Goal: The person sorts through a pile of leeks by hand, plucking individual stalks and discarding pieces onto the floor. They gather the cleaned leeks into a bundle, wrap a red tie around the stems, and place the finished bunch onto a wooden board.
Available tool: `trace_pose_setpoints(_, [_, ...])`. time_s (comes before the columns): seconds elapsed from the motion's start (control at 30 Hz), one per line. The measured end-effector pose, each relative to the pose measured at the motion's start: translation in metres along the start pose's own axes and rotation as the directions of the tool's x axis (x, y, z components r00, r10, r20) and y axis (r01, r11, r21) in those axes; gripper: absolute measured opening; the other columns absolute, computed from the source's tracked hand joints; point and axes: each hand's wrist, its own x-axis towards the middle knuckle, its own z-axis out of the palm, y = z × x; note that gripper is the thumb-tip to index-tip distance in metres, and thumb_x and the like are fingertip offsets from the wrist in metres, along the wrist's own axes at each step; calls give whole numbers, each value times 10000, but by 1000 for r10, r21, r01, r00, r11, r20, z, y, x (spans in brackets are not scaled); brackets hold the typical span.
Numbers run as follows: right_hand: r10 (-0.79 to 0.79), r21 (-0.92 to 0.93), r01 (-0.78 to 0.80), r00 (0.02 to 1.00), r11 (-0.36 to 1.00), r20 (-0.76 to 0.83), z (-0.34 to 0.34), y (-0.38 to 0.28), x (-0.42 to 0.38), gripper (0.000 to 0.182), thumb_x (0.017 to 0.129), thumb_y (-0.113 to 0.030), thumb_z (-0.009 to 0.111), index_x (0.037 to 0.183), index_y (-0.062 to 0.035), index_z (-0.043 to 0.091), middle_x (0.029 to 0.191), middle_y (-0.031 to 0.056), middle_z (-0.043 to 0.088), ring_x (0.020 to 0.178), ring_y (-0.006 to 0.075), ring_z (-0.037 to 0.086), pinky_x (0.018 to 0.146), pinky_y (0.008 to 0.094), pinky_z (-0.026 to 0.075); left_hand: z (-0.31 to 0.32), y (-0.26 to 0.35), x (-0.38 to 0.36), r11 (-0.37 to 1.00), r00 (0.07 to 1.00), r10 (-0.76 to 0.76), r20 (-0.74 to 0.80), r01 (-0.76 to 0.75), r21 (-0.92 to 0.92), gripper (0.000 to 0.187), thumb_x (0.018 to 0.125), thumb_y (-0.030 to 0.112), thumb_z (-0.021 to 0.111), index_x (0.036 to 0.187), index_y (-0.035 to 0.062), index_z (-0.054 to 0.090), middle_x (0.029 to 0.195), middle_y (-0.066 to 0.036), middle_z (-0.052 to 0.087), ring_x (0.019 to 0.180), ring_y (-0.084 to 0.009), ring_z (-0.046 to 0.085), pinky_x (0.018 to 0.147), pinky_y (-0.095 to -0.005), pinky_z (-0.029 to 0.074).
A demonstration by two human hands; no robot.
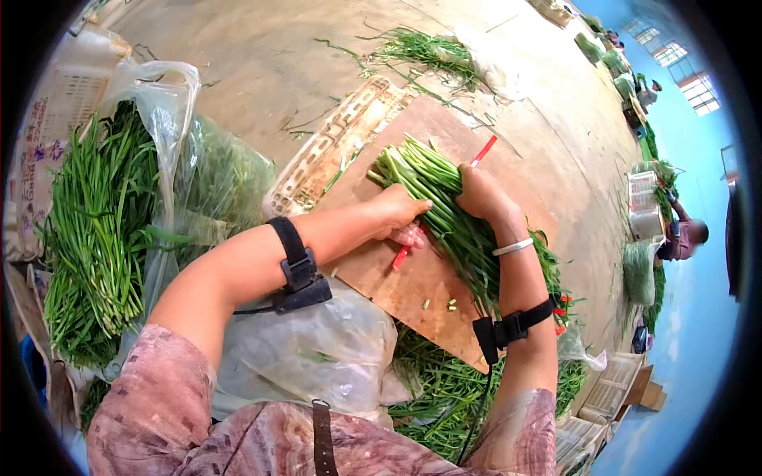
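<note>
A bundle of long green stalks (432, 186) lies across a brown board (397, 282), its pale cut ends toward the far left and its leaves toward my right forearm. My left hand (398, 213) is closed on the near side of the bundle, thumb on top and fingers partly hidden beneath it. My right hand (481, 195) wraps round the far side. A red strip (483, 151) passes under the bundle, with one end past my right hand and the other below my left. Small cut bits (452, 304) lie on the board.
At left, loose green stalks (99, 238) fill a plastic-lined container, beside a clear bag of greens (226, 166). The board rests on a plastic crate (337, 143). Loose greens (444, 397) lie below it, and more (425, 54) on the floor. A person (679, 238) works far right.
</note>
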Motion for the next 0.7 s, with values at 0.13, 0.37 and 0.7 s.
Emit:
trace_pose_setpoints(0.13, [-43, 86, 41, 999, 995, 22, -2, -1, -1, 273, 682, -56, 577, 936, 42, 552, 908, 271, 598, 901, 387, 579, 767, 429, 468, 2, -5, 3, 999, 999, 37, -39, -38, -18, 383, 907, 319, 491, 897, -63, 525, 668, -186, 612, 501, -225, 627, 367, -265, 504])
trace_pose_setpoints(0.37, [-43, 71, 46, 998, 996, -41, -4, 3, -4, 297, 665, -58, 606, 939, 43, 552, 885, 262, 605, 888, 379, 589, 749, 422, 469, -1, -5, 5, 998, 999, 22, -28, -21, 54, 414, 906, 341, 488, 886, -70, 530, 669, -179, 620, 493, -221, 625, 342, -248, 475])
trace_pose_setpoints(0.7, [-142, 338, 95, 983, 936, 118, 1, 13, 9, 438, 644, -156, 619, 1017, 62, 549, 859, 226, 625, 830, 308, 611, 741, 363, 472, 0, -4, 3, 997, 998, 57, -41, -55, 53, 399, 893, 320, 518, 880, -79, 521, 671, -193, 624, 478, -230, 621, 322, -253, 459])
